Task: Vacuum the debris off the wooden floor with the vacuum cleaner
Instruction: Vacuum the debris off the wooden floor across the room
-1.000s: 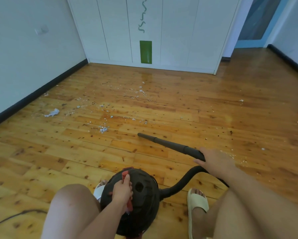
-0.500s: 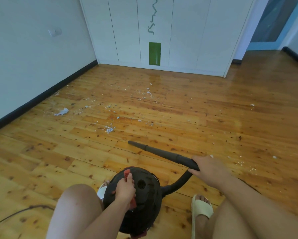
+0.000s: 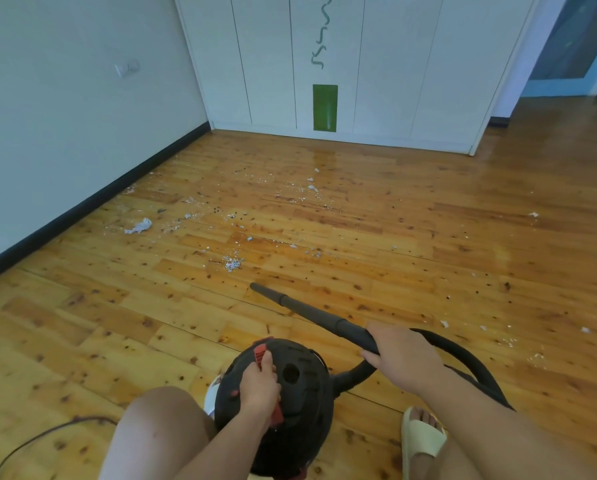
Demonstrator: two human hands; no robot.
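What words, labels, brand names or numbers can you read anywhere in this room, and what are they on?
No text can be read.
Vacuum cleaner: no brand or label legible on its black body.
Wardrobe: green squiggles and green rectangle only, decoration, no letters.

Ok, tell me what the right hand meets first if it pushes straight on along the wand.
From the right hand, the line along the wand crosses bare floor, then likely the crumpled paper; the crumb pile sits just beside it. Depth unclear.
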